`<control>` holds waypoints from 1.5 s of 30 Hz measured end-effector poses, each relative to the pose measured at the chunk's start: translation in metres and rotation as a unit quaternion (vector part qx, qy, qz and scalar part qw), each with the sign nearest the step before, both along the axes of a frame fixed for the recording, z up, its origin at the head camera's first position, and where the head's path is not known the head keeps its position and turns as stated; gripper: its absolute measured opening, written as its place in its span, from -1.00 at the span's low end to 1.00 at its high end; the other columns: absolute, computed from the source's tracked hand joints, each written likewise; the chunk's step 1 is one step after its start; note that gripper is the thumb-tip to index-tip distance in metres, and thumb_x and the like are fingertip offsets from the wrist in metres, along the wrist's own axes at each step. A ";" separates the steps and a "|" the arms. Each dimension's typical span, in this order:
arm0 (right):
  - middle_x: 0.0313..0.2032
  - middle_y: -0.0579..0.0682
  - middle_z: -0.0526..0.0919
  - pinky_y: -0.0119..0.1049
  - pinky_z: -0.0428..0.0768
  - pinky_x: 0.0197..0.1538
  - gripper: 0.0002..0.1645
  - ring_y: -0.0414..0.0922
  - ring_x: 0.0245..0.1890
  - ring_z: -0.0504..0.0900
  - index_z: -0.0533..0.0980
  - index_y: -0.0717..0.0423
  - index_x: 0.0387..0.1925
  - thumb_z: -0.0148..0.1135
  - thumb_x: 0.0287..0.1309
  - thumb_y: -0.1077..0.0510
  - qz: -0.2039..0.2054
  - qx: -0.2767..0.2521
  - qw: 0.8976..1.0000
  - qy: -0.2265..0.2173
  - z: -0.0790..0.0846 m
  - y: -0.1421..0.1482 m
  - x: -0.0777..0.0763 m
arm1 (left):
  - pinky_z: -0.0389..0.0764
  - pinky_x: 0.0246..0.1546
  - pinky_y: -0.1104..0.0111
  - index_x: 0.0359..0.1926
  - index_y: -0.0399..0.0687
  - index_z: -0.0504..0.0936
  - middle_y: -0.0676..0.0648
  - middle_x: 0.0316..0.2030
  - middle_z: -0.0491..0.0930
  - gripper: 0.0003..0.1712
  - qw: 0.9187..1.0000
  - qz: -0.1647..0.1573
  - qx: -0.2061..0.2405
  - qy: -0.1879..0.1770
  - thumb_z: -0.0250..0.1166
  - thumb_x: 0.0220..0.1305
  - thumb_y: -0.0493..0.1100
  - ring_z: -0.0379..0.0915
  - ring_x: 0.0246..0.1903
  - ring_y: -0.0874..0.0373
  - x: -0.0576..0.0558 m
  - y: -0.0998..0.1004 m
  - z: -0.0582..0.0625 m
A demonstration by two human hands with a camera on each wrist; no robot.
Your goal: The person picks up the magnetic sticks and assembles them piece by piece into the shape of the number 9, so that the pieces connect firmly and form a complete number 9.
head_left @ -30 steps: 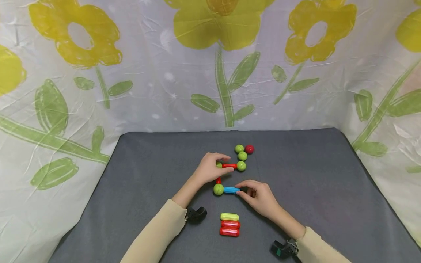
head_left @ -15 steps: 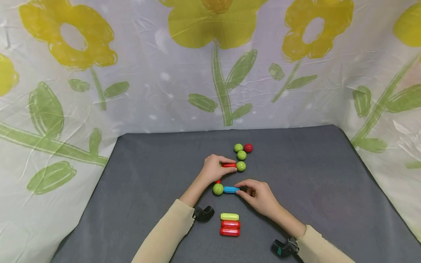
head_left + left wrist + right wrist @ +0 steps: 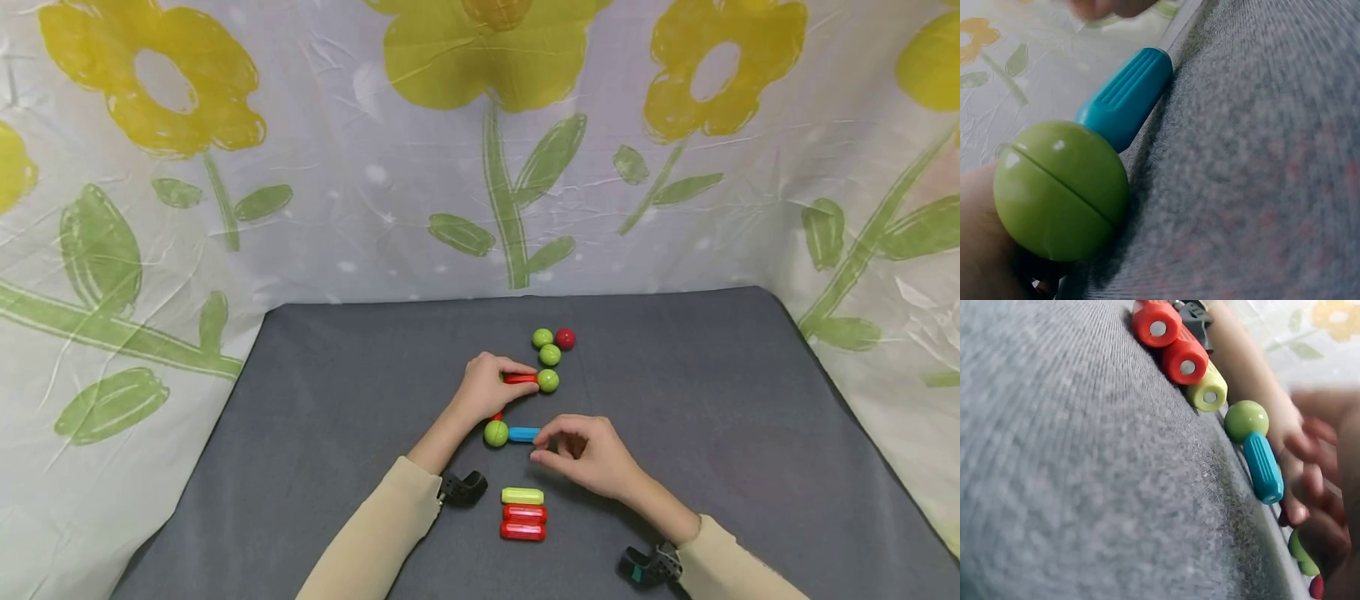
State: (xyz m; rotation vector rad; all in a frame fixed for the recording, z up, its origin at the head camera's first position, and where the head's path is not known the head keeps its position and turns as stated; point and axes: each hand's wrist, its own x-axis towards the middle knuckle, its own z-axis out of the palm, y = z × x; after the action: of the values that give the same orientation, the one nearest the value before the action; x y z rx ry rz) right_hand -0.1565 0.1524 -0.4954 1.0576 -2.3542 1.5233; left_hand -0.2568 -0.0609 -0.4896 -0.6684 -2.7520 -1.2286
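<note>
My left hand point(image 3: 483, 385) pinches a red magnetic rod point(image 3: 521, 378) between thumb and fingers. A green ball point(image 3: 548, 381) sits at that rod's right end; its left end is hidden by the hand. Below the palm, the tip of another red rod point(image 3: 497, 416) shows above a second green ball point(image 3: 496, 433). From this ball a blue magnetic rod point(image 3: 522, 434) points right, its free end visible in the right wrist view. My right hand point(image 3: 588, 450) hovers beside that end, thumb and fingers loosely bent and apart, holding nothing.
Nearer the front lie a yellow-green rod point(image 3: 522, 496) and two red rods point(image 3: 523, 532), side by side. Farther back, two green balls point(image 3: 550, 355) and a red ball point(image 3: 566, 338) rest close together. A flowered cloth point(image 3: 337, 208) rises behind the grey table point(image 3: 712, 375).
My left hand has shifted slightly right and closed its thumb and fingers on the red rod. My right hand has let go of the blue rod's end, its thumb and fingers parting.
</note>
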 end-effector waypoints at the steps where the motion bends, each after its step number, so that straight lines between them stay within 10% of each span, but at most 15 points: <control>1: -0.42 -0.21 0.68 -0.47 0.39 -0.58 -0.82 -0.39 -0.64 0.36 0.74 -0.08 -0.19 0.57 0.22 0.22 0.035 0.004 0.999 -0.003 0.001 0.000 0.001 | 0.47 0.11 0.06 -0.04 0.12 0.90 0.01 -0.19 0.84 -0.72 1.000 0.000 -0.003 0.002 0.59 0.25 0.04 0.57 -0.19 0.08 0.000 0.000 0.000; 7: -0.28 -0.20 0.77 -0.53 0.44 -0.52 -0.91 -0.45 -0.58 0.39 0.76 -0.10 -0.21 0.55 0.27 0.13 0.159 0.059 0.985 -0.019 0.004 0.001 0.003 | 0.42 0.07 0.06 -0.04 0.13 0.90 0.00 -0.17 0.84 -0.72 1.000 0.001 -0.007 0.003 0.60 0.25 0.03 0.48 -0.19 0.07 0.002 0.002 0.002; 20: -0.24 -0.20 0.77 -0.57 0.42 -0.51 -0.79 -0.48 -0.56 0.38 0.77 -0.09 -0.14 0.54 0.24 0.24 0.162 0.074 0.984 0.000 0.007 0.007 0.000 | 0.43 0.08 0.07 0.03 0.13 0.88 -0.02 -0.12 0.83 -0.69 1.000 -0.007 -0.012 0.000 0.57 0.29 0.02 0.51 -0.15 0.04 0.003 0.004 0.002; 26: -0.46 -0.14 0.69 -0.44 0.38 -0.59 -0.78 -0.38 -0.64 0.36 0.78 -0.07 -0.17 0.58 0.18 0.27 -0.039 0.027 0.999 -0.014 0.017 0.016 -0.010 | 0.46 -0.01 0.15 0.00 0.12 0.89 0.00 -0.16 0.83 -0.72 1.000 -0.010 -0.014 0.014 0.56 0.30 0.02 0.50 -0.20 0.08 0.002 0.004 -0.001; 32: -0.47 -0.06 0.73 -0.36 0.33 -0.64 -0.87 -0.27 -0.73 0.42 0.79 0.06 -0.19 0.56 0.20 0.20 -0.285 0.071 0.951 -0.099 0.018 0.027 -0.019 | 0.45 -0.11 0.23 -0.04 0.13 0.90 0.03 -0.17 0.84 -0.75 1.000 -0.009 -0.010 0.015 0.57 0.28 0.01 0.47 -0.23 0.13 0.002 0.003 -0.004; 36: -0.39 -0.03 0.79 -0.37 0.39 -0.59 -0.86 -0.25 -0.70 0.47 0.80 0.09 -0.20 0.55 0.19 0.16 -0.321 0.086 0.935 -0.122 0.011 0.025 -0.021 | 0.47 -0.12 0.25 -0.04 0.14 0.90 0.04 -0.15 0.84 -0.75 1.000 -0.008 -0.008 0.019 0.58 0.28 0.01 0.48 -0.22 0.12 0.002 0.002 -0.006; 45: -0.37 -0.01 0.81 -0.37 0.42 -0.54 -0.86 -0.31 -0.68 0.45 0.78 0.11 -0.25 0.57 0.19 0.14 -0.319 0.077 0.941 -0.081 0.008 0.006 -0.019 | 0.47 -0.12 0.26 -0.03 0.14 0.89 0.04 -0.15 0.84 -0.73 1.000 -0.002 -0.011 0.024 0.59 0.27 0.01 0.48 -0.20 0.11 0.000 0.000 -0.004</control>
State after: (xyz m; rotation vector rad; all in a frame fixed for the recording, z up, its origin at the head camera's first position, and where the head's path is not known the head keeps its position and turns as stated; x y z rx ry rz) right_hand -0.1760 0.1586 -0.4869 0.1312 -2.5860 1.2199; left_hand -0.2569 -0.0607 -0.4936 -0.6974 -2.7301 -1.1685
